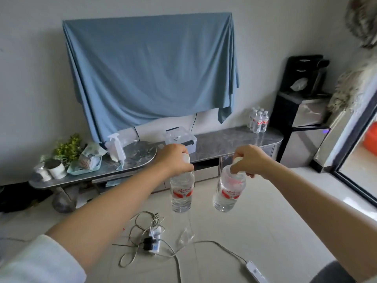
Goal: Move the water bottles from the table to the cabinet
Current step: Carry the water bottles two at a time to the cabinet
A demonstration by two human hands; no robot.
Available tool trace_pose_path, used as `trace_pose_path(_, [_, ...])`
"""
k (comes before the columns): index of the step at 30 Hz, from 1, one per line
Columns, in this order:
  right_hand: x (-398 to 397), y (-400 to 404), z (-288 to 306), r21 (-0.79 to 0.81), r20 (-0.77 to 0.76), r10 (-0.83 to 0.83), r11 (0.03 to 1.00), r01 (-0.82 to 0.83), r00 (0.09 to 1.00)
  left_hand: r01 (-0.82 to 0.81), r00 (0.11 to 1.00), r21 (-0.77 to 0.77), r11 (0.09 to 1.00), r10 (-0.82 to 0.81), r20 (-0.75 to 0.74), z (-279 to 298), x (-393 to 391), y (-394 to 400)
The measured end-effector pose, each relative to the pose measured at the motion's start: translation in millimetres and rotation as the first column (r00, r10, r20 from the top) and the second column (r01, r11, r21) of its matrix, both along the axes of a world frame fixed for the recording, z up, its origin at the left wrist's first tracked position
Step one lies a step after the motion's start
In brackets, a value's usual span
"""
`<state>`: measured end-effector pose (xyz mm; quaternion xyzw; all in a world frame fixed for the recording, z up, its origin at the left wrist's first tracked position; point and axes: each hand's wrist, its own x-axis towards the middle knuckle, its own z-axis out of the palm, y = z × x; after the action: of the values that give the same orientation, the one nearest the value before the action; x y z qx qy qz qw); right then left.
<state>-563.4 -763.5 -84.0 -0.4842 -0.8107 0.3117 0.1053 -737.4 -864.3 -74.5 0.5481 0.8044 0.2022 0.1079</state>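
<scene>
You're holding one water bottle in each hand rn, both hanging in the air over the floor (275, 221), well short of the cabinet (234, 139). Your left hand (173, 158) is curling its fingers down round the neck of the left bottle (181, 193), white cap poking out just above the fingers, body dangling straight below them. Your right hand (251, 160) is pinching the right bottle (229, 190) at the cap/neck, thumb and fingertips clamping from above, and that one's tilting a bit, its base swinging toward the left bottle. The two bottles are hanging near each other but not touching.

Past your fingers the long grey cabinet is running along the wall, w/ a group of bottles (258, 120) already standing at its far right end, well beyond your right fingers. Looks like 6 or so, hard to count from here tbh. Just behind your left fingers a clear storage box (181, 139) is sitting on the cabinet top. Further left of them: a spray bottle (115, 148), a bag (90, 158) and a small plant (68, 148). A blue cloth (151, 68) is hanging on the wall above. Below the bottles, a power strip (154, 240) and tangled cables (140, 221) are lying on the floor.
</scene>
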Motion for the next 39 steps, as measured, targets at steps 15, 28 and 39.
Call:
trace_pose_path(15, [-32, 247, -17, 0.02, 0.034, -0.116, 0.993, 0.115, 0.993, 0.086, 0.996, -0.015, 0.996, -0.085, 0.037, -21, -38, 271])
trace_pose_path(28, [-26, 493, -18, -0.009, -0.051, -0.249, 0.968, 0.249, 0.967, 0.131, 0.991, 0.065, 0.989, -0.133, 0.02, -15, -31, 523])
trace_pose_path(39, [-25, 676, -42, -0.01, -0.013, -0.402, 0.916, 0.402, 0.916, 0.271, 0.962, 0.005, 0.963, -0.271, 0.016, -42, -47, 726])
